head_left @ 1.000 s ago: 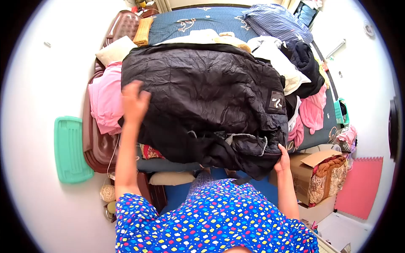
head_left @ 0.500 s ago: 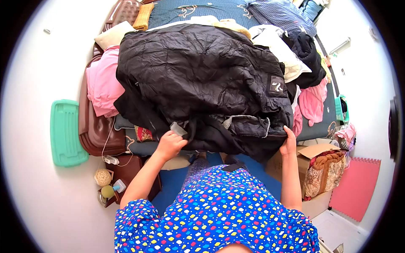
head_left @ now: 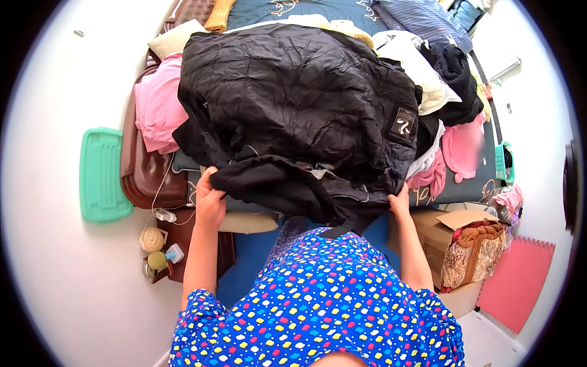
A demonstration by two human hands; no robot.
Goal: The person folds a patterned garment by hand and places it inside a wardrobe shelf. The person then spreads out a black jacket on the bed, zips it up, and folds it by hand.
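A large black jacket (head_left: 293,98) lies spread over the bed with its shiny, wrinkled lining facing up. A label patch (head_left: 403,123) shows on its right side. My left hand (head_left: 210,199) is closed on a bunched part of the jacket's near edge at the left. At the near right corner, my right hand (head_left: 400,202) pinches the jacket's edge. Between the two hands the fabric sags toward me in a dark fold, and a strip hangs down against my patterned top (head_left: 318,293).
Pink folded cloth (head_left: 160,107) rests on the brown headboard at left. White clothing (head_left: 406,58), a dark garment (head_left: 452,76) and pink clothing (head_left: 463,147) lie at right. Below stand a cardboard box (head_left: 428,241) with a bedding bag (head_left: 474,260) and a brown bedside table (head_left: 208,260).
My left hand has moved left and up, pulling the jacket's near edge out wider and covering the pocket area. My right hand has shifted slightly left and down, still holding the corner.
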